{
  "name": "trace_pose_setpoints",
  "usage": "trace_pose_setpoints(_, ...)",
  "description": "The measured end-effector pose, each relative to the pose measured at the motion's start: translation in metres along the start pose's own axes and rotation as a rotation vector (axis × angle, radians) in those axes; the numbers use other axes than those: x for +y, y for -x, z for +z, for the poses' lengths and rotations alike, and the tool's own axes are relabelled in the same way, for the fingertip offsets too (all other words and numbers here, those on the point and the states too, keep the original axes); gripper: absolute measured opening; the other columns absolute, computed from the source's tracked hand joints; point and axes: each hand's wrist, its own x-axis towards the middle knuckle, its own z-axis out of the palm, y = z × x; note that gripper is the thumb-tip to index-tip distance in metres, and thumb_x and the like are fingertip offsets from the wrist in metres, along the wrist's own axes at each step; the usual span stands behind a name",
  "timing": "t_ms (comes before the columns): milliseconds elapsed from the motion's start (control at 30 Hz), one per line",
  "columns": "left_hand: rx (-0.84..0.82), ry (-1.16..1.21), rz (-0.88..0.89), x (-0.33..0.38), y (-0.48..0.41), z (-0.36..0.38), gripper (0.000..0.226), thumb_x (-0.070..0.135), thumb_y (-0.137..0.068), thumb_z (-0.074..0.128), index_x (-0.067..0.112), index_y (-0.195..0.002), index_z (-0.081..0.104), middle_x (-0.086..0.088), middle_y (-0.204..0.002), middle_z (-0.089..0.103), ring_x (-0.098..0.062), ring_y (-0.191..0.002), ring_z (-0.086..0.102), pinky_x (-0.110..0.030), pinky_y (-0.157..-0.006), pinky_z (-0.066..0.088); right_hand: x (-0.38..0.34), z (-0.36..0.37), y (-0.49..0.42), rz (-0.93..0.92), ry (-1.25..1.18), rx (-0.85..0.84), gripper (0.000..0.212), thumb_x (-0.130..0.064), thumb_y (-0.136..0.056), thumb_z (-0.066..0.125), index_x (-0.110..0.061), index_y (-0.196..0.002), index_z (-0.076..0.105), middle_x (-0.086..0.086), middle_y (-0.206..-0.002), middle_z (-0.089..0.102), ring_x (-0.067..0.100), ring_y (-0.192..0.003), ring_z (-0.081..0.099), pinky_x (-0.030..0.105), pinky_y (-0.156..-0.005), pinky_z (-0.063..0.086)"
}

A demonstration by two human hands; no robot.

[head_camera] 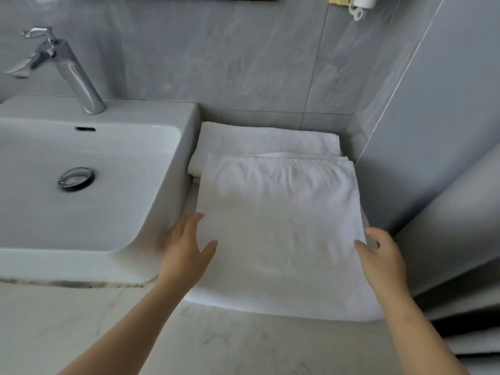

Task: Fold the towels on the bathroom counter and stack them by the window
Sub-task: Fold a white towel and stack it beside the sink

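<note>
Tap (73, 74) and sink (32, 261) left of left hand. Left hand (186, 255) open, fingers spread, thumb resting on left edge of top towel (278, 234). Top towel spans between hands, flat, far end overlapping folded towel (265, 140) beyond hands, against wall. Right hand (381, 261) grips top towel's right edge, thumb on top, fingers curled.

Two white towels on the table (243, 342), just R of the sink (167, 185).
I see the front towel (278, 226) folded to a broad rectangle, lying flat, layered edges toward the wall (216, 63); left hand (186, 253) flat at its L edge, right hand (378, 258) curled round its R edge. The back towel (267, 140) is folded narrower, long side along the wall, near part under the front towel's far edge.
</note>
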Motion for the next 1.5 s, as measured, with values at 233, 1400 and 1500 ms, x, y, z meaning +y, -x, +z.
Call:
trace_pose_setpoints(233, -0.08, 0.554, -0.315, -0.038, 0.046, -0.013, 0.059, 0.01, -0.081, 0.071, 0.01, -0.133, 0.043, 0.0, -0.118, 0.054, -0.017, -0.111, 0.051, -0.027, -0.09, 0.038, 0.031, -0.017, 0.066, 0.098, -0.229, 0.02, 0.018, -0.007, -0.089, 0.058, -0.016, -0.105, 0.057, 0.003, -0.099, 0.058, 0.02, -0.095, 0.053, 0.03, -0.08, 0.037)
trace_pose_setpoints(1400, -0.322, -0.051, -0.338, -0.039, 0.06, -0.032, 0.036, 0.026, -0.08, 0.07, 0.007, -0.107, 0.054, -0.011, -0.104, 0.061, -0.027, -0.091, 0.055, -0.032, -0.077, 0.044, 0.027, -0.036, 0.099, 0.202, 0.195, -0.33, 0.029, -0.017, -0.084, 0.062, -0.021, -0.106, 0.044, -0.005, -0.092, 0.052, 0.02, -0.086, 0.052, 0.032, -0.067, 0.041)
trace_pose_setpoints(1500, -0.492, -0.106, -0.293, -0.042, 0.063, -0.036, 0.024, 0.018, -0.076, 0.07, 0.008, -0.097, 0.061, -0.008, -0.095, 0.062, -0.023, -0.088, 0.056, -0.028, -0.073, 0.044, 0.029, -0.042, 0.097, 0.238, 0.254, -0.464, 0.023, -0.011, -0.084, 0.059, -0.015, -0.105, 0.048, -0.002, -0.094, 0.055, 0.018, -0.085, 0.054, 0.031, -0.067, 0.043)
